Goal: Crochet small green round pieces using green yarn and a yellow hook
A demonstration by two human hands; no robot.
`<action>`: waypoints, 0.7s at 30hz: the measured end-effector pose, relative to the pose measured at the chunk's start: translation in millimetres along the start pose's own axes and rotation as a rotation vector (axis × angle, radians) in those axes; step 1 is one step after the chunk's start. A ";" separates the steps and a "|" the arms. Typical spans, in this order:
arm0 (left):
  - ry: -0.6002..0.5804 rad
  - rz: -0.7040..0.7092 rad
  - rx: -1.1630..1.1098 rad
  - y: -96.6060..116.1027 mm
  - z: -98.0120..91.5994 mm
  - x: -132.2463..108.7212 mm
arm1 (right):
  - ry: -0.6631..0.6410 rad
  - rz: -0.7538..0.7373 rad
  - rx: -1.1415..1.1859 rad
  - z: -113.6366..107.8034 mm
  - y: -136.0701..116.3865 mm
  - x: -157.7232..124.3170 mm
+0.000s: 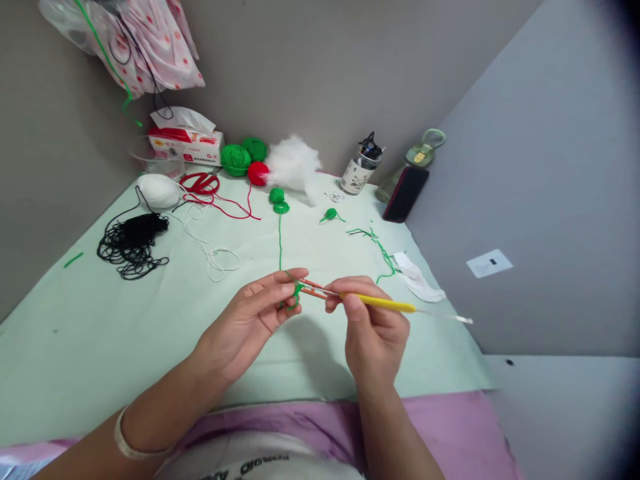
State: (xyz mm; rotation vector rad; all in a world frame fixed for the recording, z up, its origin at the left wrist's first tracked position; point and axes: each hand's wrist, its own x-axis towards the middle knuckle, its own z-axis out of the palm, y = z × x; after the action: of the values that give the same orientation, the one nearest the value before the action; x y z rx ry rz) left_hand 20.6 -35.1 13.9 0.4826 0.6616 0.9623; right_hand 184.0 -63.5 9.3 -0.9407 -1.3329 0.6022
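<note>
My left hand (260,303), fingers curled, pinches a small piece of green crochet (297,293) between thumb and fingers. From it a strand of green yarn (280,243) runs up the table to a small green ball (277,195). My right hand (375,327) grips a crochet hook (385,303) with a yellow handle, held like a pen. The hook's thin metal tip points left toward the green piece; whether it sits inside a stitch I cannot tell. Two slim orange lengths (313,291) lie between the hands, beside the hook; their kind is unclear.
Black yarn (133,243), white yarn (159,191) and red scissors (200,183) lie at left. Behind are a tissue box (187,147), a red ball (257,173) and white stuffing (294,163). At right stand a pen cup (358,175) and a phone (406,193) leaning on a bottle (421,155).
</note>
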 end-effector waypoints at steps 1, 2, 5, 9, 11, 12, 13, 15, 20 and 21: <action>0.004 0.026 0.025 0.5 0.7 -0.5 | 0.004 0.055 0.080 0.6 -1.1 1.4; 0.009 0.055 0.059 0.6 1.8 -1.2 | -0.013 0.087 0.122 1.6 -1.7 2.3; 0.001 0.108 0.159 -0.1 5.7 -3.6 | -0.074 0.063 0.065 4.6 -0.6 3.0; -0.054 0.041 0.172 2.1 7.4 -5.0 | -0.064 0.141 0.151 3.2 2.7 4.8; -0.078 0.017 0.164 4.1 6.6 -4.9 | -0.085 0.207 0.239 1.2 2.4 6.0; -0.081 0.015 0.165 4.8 5.8 -4.7 | -0.091 0.209 0.246 0.4 1.6 6.2; -0.073 0.020 0.172 5.1 4.9 -4.7 | -0.091 0.191 0.222 -0.2 0.4 6.0; -0.035 0.062 0.213 4.6 2.7 -4.7 | -0.092 0.089 0.103 -0.9 -2.4 4.2; 0.036 0.169 0.300 2.5 0.1 -6.3 | -0.214 -0.323 -0.357 -0.7 -2.8 -3.4; 0.041 0.158 0.280 2.7 0.6 -6.5 | -0.232 -0.403 -0.457 -0.4 -1.1 -4.6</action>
State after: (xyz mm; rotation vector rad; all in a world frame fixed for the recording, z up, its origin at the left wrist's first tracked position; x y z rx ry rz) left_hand 16.8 -39.4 17.9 0.7733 0.8094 1.0354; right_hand 183.4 -68.0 7.8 -0.9422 -1.8575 0.0922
